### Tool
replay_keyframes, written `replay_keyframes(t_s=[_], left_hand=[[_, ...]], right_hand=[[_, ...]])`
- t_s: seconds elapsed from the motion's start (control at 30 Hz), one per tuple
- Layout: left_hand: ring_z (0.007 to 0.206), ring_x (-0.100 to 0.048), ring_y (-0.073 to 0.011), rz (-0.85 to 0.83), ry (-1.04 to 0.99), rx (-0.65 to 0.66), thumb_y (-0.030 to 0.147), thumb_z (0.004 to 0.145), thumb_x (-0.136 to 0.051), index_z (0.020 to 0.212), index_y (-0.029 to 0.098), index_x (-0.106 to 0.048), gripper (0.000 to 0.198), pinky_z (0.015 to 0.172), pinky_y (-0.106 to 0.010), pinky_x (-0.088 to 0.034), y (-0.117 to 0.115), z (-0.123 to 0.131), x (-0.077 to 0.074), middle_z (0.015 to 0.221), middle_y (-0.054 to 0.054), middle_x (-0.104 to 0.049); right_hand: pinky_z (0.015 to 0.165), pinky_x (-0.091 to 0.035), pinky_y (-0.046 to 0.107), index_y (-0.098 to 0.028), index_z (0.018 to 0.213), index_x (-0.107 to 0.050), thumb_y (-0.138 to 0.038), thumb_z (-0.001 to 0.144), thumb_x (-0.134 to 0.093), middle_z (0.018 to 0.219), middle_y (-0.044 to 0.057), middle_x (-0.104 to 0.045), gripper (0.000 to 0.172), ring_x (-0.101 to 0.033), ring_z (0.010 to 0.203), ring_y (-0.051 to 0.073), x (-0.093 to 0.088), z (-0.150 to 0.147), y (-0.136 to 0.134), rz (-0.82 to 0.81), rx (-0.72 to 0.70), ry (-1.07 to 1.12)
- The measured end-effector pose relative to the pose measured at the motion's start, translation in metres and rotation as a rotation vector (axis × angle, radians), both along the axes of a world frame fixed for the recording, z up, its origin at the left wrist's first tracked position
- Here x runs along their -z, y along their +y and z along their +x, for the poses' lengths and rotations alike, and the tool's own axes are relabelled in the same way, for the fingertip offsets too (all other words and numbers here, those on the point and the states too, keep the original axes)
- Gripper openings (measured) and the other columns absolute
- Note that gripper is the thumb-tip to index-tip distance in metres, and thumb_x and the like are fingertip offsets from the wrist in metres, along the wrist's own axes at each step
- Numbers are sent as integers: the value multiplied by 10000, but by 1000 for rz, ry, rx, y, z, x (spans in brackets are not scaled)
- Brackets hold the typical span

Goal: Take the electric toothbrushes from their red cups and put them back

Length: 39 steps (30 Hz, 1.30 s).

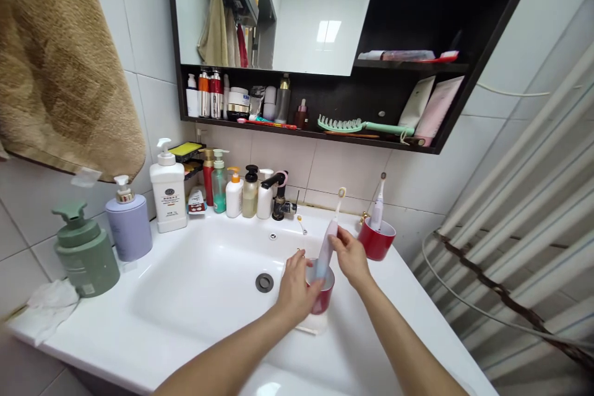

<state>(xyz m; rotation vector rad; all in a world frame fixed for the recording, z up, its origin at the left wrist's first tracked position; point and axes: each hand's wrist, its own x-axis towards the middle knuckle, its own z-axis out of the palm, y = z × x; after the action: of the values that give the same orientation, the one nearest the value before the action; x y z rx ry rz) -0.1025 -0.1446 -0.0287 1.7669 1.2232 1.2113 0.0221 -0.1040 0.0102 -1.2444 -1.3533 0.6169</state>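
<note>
My right hand grips the handle of a pale pink electric toothbrush. Its brush head points up and its lower end is at the mouth of a red cup, white inside. Around the left side of that cup lies my left hand, holding it over the sink basin; some of its fingers are hidden. White material, perhaps a cloth, shows just below the cup. Behind my right hand, a second red cup stands on the counter with another electric toothbrush upright in it.
The white sink has a drain and a black faucet. Several pump bottles line its back edge; a green bottle and a purple bottle stand left. A mirrored cabinet overhangs the counter. A folding curtain hangs right.
</note>
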Motion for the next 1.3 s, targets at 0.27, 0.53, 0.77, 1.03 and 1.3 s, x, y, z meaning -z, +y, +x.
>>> replay_keyframes(t_s=[0.27,0.53,0.77,1.03,1.3], left_hand=[[453,-474,-97,-616,-639,357,552,644,-274,845,136,-426,487,455,-228,-357,10,-15,-21,581,-12,-517],[354,-379,-49,-737,-859,240,573,625,-294,660,140,-443,460,394,-183,-273,21,-29,-21,446,45,-423],[341,-352,-42,-801,-956,161,540,651,-291,642,154,-422,408,390,-172,-252,25,-33,-29,425,54,-400],[336,-350,-50,-901,-933,175,536,660,-269,634,156,-426,412,386,-178,-239,26,-36,-33,409,48,-387],[318,-357,-68,-913,-790,286,592,617,-268,745,150,-431,488,373,-191,-237,12,-26,-27,390,42,-401]], right_hand=[[504,-371,236,-169,859,-532,-315,626,-495,630,-1,-554,277,-447,490,82,-16,-34,-21,-191,-462,357],[514,-391,245,-162,764,-544,-398,585,-500,685,31,-546,300,-493,572,111,-20,-45,-1,-261,-179,362],[516,-389,270,-161,752,-539,-379,612,-418,717,61,-572,286,-525,620,156,2,-39,44,-213,73,-63],[494,-374,283,-171,596,-528,-362,583,-456,639,58,-564,205,-516,536,157,-1,-47,89,-254,76,-74],[467,-389,218,-178,714,-519,-352,615,-491,561,-9,-547,202,-501,484,93,-30,-60,28,-357,-278,432]])
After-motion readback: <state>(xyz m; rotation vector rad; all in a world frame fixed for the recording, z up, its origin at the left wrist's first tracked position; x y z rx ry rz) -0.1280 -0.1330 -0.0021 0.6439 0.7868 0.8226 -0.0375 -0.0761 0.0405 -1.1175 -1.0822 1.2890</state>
